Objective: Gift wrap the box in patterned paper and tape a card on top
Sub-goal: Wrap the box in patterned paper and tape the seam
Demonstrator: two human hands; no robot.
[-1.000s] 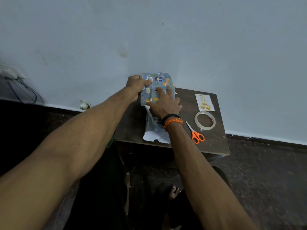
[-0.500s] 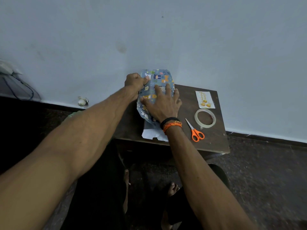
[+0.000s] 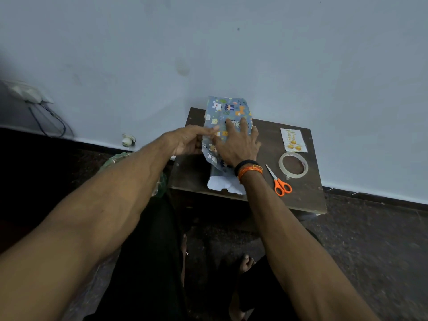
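- The small dark brown wooden table (image 3: 301, 195) stands against the pale wall, at twelve o'clock from the person's knees.
- The blue wrapping paper printed with cartoon animals (image 3: 228, 110) lies on the table's left half, its long axis running from six to twelve o'clock; its far end stands up against the wall, and a white underside flap (image 3: 222, 184) reaches the near edge. The box itself is hidden under the paper.
- The right hand (image 3: 238, 147), fingers spread flat, presses down on the paper's middle, so it is the nearer hand and holds the parcel down.
- The left hand (image 3: 187, 142) sits at nine o'clock of the parcel, its fingertips touching the paper's left edge; whether they pinch it cannot be told.
- At three o'clock of the parcel lie the clear tape roll (image 3: 293, 155), the orange-handled scissors (image 3: 279, 181) and, farther back, the white card with yellow print (image 3: 293, 140), all closest to the right hand.
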